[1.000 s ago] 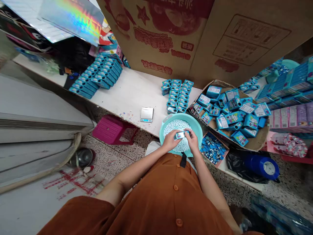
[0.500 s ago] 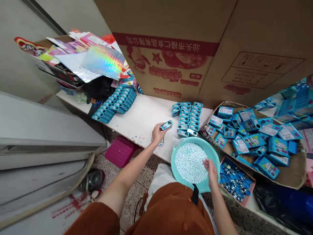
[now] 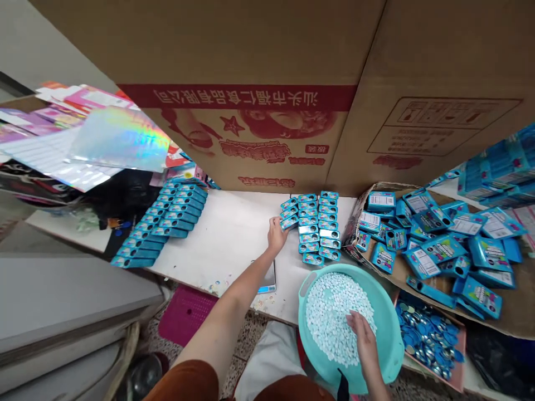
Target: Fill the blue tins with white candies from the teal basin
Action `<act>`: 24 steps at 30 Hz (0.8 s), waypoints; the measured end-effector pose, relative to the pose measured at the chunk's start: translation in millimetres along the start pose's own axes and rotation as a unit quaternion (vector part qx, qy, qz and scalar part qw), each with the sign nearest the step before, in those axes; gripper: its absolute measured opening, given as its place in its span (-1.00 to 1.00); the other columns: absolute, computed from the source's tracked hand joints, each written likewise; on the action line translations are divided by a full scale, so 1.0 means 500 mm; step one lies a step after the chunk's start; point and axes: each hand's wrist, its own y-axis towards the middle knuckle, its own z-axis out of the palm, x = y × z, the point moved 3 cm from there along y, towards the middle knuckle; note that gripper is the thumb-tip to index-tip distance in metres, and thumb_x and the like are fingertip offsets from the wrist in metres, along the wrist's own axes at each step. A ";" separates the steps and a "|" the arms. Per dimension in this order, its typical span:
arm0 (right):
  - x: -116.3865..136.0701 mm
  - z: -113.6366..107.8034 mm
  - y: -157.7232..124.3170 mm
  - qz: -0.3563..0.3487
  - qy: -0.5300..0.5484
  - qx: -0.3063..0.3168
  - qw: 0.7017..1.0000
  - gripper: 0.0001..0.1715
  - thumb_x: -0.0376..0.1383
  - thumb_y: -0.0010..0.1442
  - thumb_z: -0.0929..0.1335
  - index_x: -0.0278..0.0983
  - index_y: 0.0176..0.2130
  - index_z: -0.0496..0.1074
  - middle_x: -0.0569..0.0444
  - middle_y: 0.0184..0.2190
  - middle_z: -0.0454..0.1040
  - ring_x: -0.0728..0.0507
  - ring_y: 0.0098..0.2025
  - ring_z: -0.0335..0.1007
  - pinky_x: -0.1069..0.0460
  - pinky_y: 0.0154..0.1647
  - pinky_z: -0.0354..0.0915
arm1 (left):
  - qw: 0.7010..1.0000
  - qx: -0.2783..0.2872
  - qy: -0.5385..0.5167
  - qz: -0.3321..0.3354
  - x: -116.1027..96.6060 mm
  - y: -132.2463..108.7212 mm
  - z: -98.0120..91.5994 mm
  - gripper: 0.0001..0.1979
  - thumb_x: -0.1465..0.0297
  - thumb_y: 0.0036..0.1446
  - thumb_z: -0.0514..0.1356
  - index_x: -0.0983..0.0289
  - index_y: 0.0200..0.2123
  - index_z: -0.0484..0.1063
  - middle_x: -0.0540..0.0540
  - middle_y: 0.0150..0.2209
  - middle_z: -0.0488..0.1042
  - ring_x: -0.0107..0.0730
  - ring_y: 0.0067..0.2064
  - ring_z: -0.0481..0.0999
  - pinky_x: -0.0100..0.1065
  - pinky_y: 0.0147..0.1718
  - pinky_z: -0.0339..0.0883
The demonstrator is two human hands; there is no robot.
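Note:
My left hand (image 3: 276, 236) is closed on a small blue box (image 3: 289, 223) with a round dark hole in its upper face. That box is at the near end of a short row of like boxes, beside two longer rows (image 3: 308, 229). My right hand (image 3: 363, 333) is over a turquoise basin (image 3: 392, 328) of small pale candy-like pieces (image 3: 334, 312). Its fingers are loosely bent and slightly apart, with nothing visible in them. Under my left forearm lies a flat grey item (image 3: 271, 278) with a blue strip, partly hidden.
Stacked blue boxes (image 3: 167, 223) stand left on the white table (image 3: 217, 234). Right, a cardboard tray (image 3: 507, 326) holds loose blue boxes, above a pink tray (image 3: 457, 370) of blue and silver round caps. A large carton (image 3: 251, 67) stands behind.
My left hand has moved the blue box from above the table to the near end of the short row. My right hand has stayed over the basin. The view has shifted.

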 end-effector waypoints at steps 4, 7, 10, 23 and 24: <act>-0.005 0.016 0.006 0.010 0.012 -0.022 1.000 -0.30 0.18 0.01 0.26 -0.29 -0.11 0.41 -0.04 -0.18 0.53 -0.23 -0.10 0.44 -0.10 0.01 0.29 | 0.981 0.032 0.147 0.118 -0.047 0.055 -0.014 -0.10 0.26 -0.12 0.32 0.26 0.24 -0.04 0.31 0.28 -0.04 0.06 0.29 -0.04 0.02 0.21 -0.08; -0.012 0.032 0.010 0.011 0.022 -0.048 0.999 -0.30 0.18 0.00 0.26 -0.30 -0.13 0.41 -0.03 -0.21 0.53 -0.22 -0.11 0.44 -0.09 -0.01 0.30 | 0.956 0.145 0.220 0.132 -0.068 0.106 -0.007 0.06 0.20 -0.18 0.34 0.33 0.29 -0.17 0.35 0.32 -0.18 0.21 0.31 -0.18 0.15 0.20 -0.19; -0.021 0.051 0.002 0.015 0.039 -0.073 0.996 -0.30 0.18 -0.01 0.26 -0.30 -0.14 0.42 -0.02 -0.22 0.53 -0.21 -0.12 0.45 -0.07 -0.02 0.31 | 0.930 0.222 0.259 0.136 -0.073 0.152 -0.001 0.06 0.19 -0.19 0.34 0.36 0.29 -0.16 0.38 0.31 -0.12 0.25 0.28 -0.08 0.11 0.17 -0.08; -0.001 0.091 -0.045 -0.035 -0.038 -0.094 0.994 -0.46 0.13 0.02 0.27 -0.21 -0.24 0.49 0.01 -0.14 0.52 -0.23 -0.04 0.39 -0.10 0.09 0.19 | 0.910 0.225 0.165 0.307 -0.087 0.202 -0.053 0.18 0.15 -0.39 0.43 0.25 0.27 -0.11 0.34 0.33 -0.17 0.21 0.33 -0.20 0.12 0.20 -0.11; 0.005 0.083 -0.043 -0.045 -0.051 -0.092 0.993 -0.47 0.12 0.04 0.27 -0.20 -0.24 0.49 0.02 -0.14 0.52 -0.23 -0.02 0.38 -0.10 0.10 0.18 | 0.911 0.210 0.141 0.327 -0.116 0.187 -0.067 0.18 0.11 -0.38 0.42 0.25 0.27 -0.12 0.34 0.33 -0.18 0.20 0.33 -0.21 0.11 0.20 -0.11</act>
